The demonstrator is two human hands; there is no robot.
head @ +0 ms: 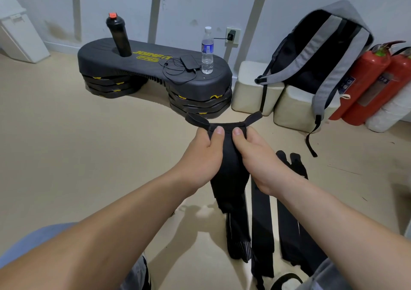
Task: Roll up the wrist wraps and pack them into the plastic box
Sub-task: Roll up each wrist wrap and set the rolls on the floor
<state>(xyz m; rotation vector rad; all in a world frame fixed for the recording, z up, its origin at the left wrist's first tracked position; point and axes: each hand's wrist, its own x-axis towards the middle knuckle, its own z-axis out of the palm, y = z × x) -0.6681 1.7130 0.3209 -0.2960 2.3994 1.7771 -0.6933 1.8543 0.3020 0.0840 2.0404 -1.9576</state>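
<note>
Pinching 1 wrist wrap [229, 163] between left hand [200, 156] and right hand [260, 160], thumbs on top, other fingers hidden behind, above floor wraps [262, 223] cropped below.

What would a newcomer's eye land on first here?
The left hand and right hand grip a black wrist wrap at centre, thumbs on top. More wraps lie on the floor below them. Behind, a black step platform stands centre-left, and a grey backpack sits beside red fire extinguishers at right.
</note>
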